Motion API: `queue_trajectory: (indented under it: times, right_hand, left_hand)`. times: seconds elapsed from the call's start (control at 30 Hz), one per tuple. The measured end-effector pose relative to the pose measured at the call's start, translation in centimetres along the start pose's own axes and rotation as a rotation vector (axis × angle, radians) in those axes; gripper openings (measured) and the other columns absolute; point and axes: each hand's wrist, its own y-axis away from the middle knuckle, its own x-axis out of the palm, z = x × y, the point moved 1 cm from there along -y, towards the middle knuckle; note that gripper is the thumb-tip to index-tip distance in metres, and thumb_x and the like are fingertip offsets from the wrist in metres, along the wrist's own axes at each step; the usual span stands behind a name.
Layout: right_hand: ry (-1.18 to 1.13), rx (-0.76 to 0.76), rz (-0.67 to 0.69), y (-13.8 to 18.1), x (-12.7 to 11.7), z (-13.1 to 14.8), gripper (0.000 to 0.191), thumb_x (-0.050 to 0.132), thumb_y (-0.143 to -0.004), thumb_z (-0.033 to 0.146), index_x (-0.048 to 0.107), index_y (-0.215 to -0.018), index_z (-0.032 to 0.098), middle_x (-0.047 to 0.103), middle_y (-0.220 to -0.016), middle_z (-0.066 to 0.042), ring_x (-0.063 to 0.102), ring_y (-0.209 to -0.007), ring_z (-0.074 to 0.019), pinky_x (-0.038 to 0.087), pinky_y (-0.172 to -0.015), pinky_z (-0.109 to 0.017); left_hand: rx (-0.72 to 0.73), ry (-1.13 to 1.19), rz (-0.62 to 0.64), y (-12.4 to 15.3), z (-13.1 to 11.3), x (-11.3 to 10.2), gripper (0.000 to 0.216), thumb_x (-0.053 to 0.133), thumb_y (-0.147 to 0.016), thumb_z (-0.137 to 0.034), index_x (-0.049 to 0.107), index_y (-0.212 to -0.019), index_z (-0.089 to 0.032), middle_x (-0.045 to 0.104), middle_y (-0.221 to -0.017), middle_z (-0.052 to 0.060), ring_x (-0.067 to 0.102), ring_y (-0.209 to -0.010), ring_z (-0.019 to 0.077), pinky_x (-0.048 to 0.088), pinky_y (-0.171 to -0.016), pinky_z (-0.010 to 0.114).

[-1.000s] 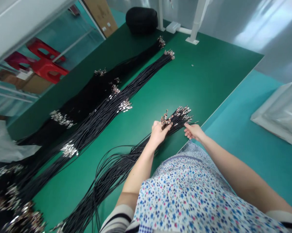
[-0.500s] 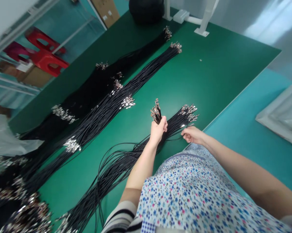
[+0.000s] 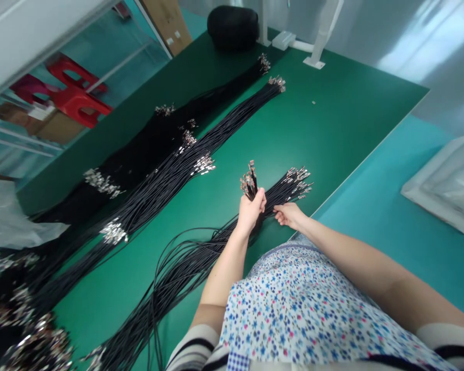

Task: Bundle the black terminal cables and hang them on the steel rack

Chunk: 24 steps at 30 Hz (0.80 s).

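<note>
My left hand [image 3: 252, 208] is closed around a small bunch of black cables [image 3: 249, 181], whose metal terminal ends stick up above the fist. Under and beside it lies a larger bundle of loose black cables [image 3: 185, 263], running from the lower left to a fan of metal terminals [image 3: 298, 181] on the right. My right hand [image 3: 288, 214] is at the near side of that bundle, just short of the terminals. Its thumb and forefinger are pinched together at the bundle's edge. Whatever lies between those fingertips is too small to make out.
Long cable bundles [image 3: 235, 123] with metal ends lie diagonally across the green table [image 3: 355, 103]. A tangled heap of terminals [image 3: 42, 345] sits at the lower left, near a plastic bag [image 3: 15, 216]. A black roll [image 3: 233, 27] and a white post foot [image 3: 314, 63] stand at the back.
My right hand has moved left along the bundle, away from the terminal ends and closer to my left hand. My left hand keeps its hold on the bunch. The view has shifted slightly.
</note>
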Motion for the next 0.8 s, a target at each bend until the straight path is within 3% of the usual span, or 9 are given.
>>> queue_trajectory:
  times: [0.1,0.17,0.27,0.33,0.4,0.5,0.67,0.8]
  right_hand:
    - [-0.001,-0.178,-0.072,2.2,-0.4,1.2,0.016,0.05,-0.084,0.018,0.05,-0.069,0.012,0.048,-0.04,0.003,0.037,-0.027,-0.0065,0.026,-0.027,-0.016]
    - [0.046,-0.38,-0.087,4.2,-0.8,2.6,0.02,0.052,-0.083,0.024,0.049,-0.066,0.013,0.048,-0.041,0.004,0.036,-0.028,-0.004,0.024,-0.029,-0.015]
    - [0.296,-0.69,0.049,7.0,-1.0,5.0,0.025,0.053,-0.081,0.03,0.049,-0.062,0.014,0.05,-0.044,0.004,0.038,-0.03,-0.0032,0.028,-0.032,-0.014]
    - [0.485,-0.788,0.181,8.1,-0.8,6.2,0.027,0.051,-0.081,0.032,0.05,-0.061,0.014,0.051,-0.044,0.003,0.04,-0.032,-0.0036,0.032,-0.034,-0.014]
    - [0.565,-0.8,0.274,8.5,-0.6,6.7,0.029,0.048,-0.081,0.033,0.051,-0.06,0.013,0.051,-0.045,0.002,0.046,-0.035,-0.0053,0.038,-0.038,-0.015]
    - [0.483,-0.733,0.332,7.9,-0.6,6.5,0.027,0.045,-0.082,0.032,0.051,-0.065,0.013,0.054,-0.048,0.0,0.054,-0.04,-0.01,0.046,-0.041,-0.019]
    - [0.471,-0.684,0.284,6.3,-0.5,5.4,0.023,0.04,-0.085,0.023,0.048,-0.066,0.013,0.056,-0.051,-0.002,0.055,-0.039,-0.0108,0.046,-0.037,-0.02]
    - [0.586,-0.651,0.265,5.8,0.3,5.5,0.029,0.036,-0.086,0.019,0.047,-0.06,0.013,0.055,-0.046,-0.001,0.049,-0.033,-0.008,0.041,-0.034,-0.017]
  left_hand:
    - [0.017,0.011,-0.005,0.6,-1.2,-0.9,0.036,0.053,-0.077,-0.048,0.047,-0.062,-0.015,0.035,-0.044,-0.007,0.03,-0.035,0.0023,0.029,-0.038,0.018]
    - [0.037,0.004,0.013,0.9,-2.1,-1.4,0.033,0.053,-0.078,-0.048,0.054,-0.072,-0.015,0.038,-0.047,-0.007,0.03,-0.035,0.0021,0.031,-0.039,0.018]
    - [0.065,-0.125,0.08,0.9,-3.0,-1.4,0.035,0.051,-0.079,-0.047,0.062,-0.092,-0.016,0.049,-0.057,-0.004,0.036,-0.038,0.0028,0.033,-0.042,0.019]
    - [0.1,-0.25,0.146,0.7,-3.0,-0.9,0.036,0.052,-0.079,-0.046,0.065,-0.096,-0.016,0.058,-0.067,0.0,0.044,-0.045,0.0054,0.038,-0.048,0.02]
    - [0.151,-0.346,0.211,0.4,-2.7,-0.3,0.035,0.051,-0.079,-0.044,0.067,-0.092,-0.015,0.063,-0.075,0.002,0.054,-0.059,0.01,0.043,-0.061,0.023]
    - [0.193,-0.426,0.245,0.1,-1.8,0.5,0.035,0.049,-0.081,-0.042,0.068,-0.09,-0.014,0.065,-0.075,0.003,0.059,-0.076,0.0156,0.044,-0.076,0.026]
    - [0.191,-0.524,0.055,0.0,-0.5,1.3,0.036,0.049,-0.08,-0.043,0.068,-0.088,-0.013,0.065,-0.072,0.005,0.06,-0.079,0.0175,0.044,-0.076,0.027]
    - [0.141,-0.341,-0.002,0.2,-0.4,1.6,0.038,0.05,-0.081,-0.043,0.065,-0.096,-0.012,0.066,-0.078,0.006,0.06,-0.077,0.0151,0.045,-0.071,0.023]
